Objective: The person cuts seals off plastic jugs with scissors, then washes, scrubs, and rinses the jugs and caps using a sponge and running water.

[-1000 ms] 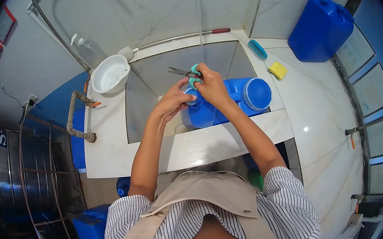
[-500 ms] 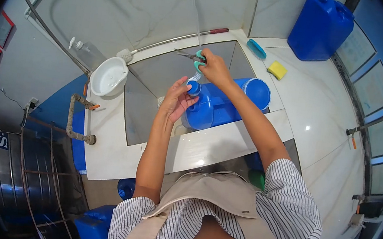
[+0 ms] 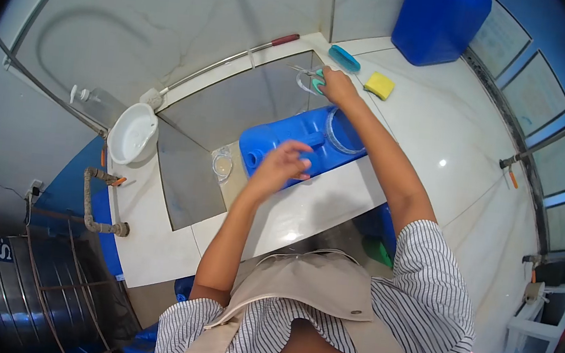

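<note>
My right hand (image 3: 337, 84), closed around the teal handles of a pair of scissors (image 3: 316, 82), is above the far right part of the sink. A thin clear loop of plastic (image 3: 300, 82) hangs beside the blades. Below, a blue jerrycan (image 3: 280, 135) lies on its side across the sink, its round spout (image 3: 253, 160) facing left. My left hand (image 3: 282, 168) hovers over the jerrycan's near side, its fingers loosely bent and apart. I cannot tell whether it touches the jerrycan.
Around the sink (image 3: 190, 167) are a white basin (image 3: 137, 135), a pump bottle (image 3: 102, 106), a long-handled brush (image 3: 222, 61), a blue brush (image 3: 344, 58) and a yellow sponge (image 3: 379, 85). Another blue jerrycan (image 3: 439, 24) stands at the back right. A clear plastic item (image 3: 222, 164) lies in the sink.
My left hand has moved off the spout and over the jerrycan's body. My right hand has carried the scissors away from the spout. The jerrycan sits lower in the sink, and the view has shifted.
</note>
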`<state>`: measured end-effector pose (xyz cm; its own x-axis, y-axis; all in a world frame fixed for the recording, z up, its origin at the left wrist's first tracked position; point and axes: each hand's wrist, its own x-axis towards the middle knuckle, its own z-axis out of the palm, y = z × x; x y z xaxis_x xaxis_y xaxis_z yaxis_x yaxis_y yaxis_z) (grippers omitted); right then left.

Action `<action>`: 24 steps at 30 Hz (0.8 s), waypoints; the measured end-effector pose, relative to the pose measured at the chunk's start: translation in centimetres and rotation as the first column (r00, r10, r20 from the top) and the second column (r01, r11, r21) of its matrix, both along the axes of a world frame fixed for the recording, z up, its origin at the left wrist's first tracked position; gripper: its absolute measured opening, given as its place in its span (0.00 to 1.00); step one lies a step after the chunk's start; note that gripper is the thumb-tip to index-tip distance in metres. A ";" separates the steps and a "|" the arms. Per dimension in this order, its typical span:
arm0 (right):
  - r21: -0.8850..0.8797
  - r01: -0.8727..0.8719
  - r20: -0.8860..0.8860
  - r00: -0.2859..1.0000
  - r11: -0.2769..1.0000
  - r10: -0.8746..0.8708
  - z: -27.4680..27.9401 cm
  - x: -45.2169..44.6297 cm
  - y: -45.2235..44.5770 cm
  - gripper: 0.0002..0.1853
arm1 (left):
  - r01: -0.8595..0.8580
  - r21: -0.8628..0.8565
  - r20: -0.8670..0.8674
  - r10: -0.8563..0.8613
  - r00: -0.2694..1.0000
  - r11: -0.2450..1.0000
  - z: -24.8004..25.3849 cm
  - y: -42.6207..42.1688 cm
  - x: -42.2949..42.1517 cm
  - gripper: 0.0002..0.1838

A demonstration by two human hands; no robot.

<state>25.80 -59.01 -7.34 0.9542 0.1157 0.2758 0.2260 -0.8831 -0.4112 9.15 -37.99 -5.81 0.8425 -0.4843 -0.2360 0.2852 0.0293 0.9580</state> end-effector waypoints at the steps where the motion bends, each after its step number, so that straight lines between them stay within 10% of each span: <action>1: -0.095 -0.039 -0.076 0.997 0.995 0.032 -0.5 0.3 -1.4 0.12 | 0.114 0.142 0.090 -0.127 0.988 0.983 -1.8 -1.0 -0.3 0.15; 3: -0.142 -0.038 -0.115 0.993 0.989 0.021 -0.1 -0.4 -3.3 0.10 | 0.212 0.289 0.160 -0.265 0.951 0.934 -6.6 -2.4 -1.3 0.15; 5: -0.388 -0.020 -0.103 0.994 0.922 -0.021 -0.7 -1.0 -4.5 0.08 | 0.056 0.497 0.586 -0.383 0.714 0.866 -9.1 -3.4 -2.7 0.15; 8: -0.460 -0.024 0.058 0.997 0.888 0.057 -1.3 0.6 -5.0 0.07 | -0.088 0.639 0.617 -0.440 0.652 0.764 -7.9 -4.7 -4.0 0.16; 13: -0.719 -0.094 0.134 0.954 0.689 0.270 0.4 1.7 -2.0 0.07 | -0.473 0.379 0.923 -0.293 0.249 0.796 -3.5 -8.6 1.0 0.18; 15: -0.570 -0.199 -0.337 0.941 0.797 -0.006 0.9 2.5 -0.7 0.09 | -0.491 0.450 0.890 -0.328 0.318 0.746 -3.8 -9.5 4.0 0.20; 18: -0.878 -0.094 -0.103 0.995 0.469 0.006 0.6 2.2 0.6 0.12 | -0.476 0.597 0.798 -0.417 0.435 0.646 -4.0 -8.3 4.9 0.23; 21: -0.742 -0.073 -0.265 0.945 0.666 -0.192 -0.7 3.6 -1.1 0.12 | -0.479 0.600 0.787 -0.366 0.497 0.641 -3.8 -4.6 4.0 0.26; 24: -0.714 -0.219 -0.303 0.953 0.665 -0.012 -1.7 3.0 -2.0 0.13 | -0.552 0.599 0.772 -0.237 0.589 0.580 -2.6 -0.9 2.6 0.30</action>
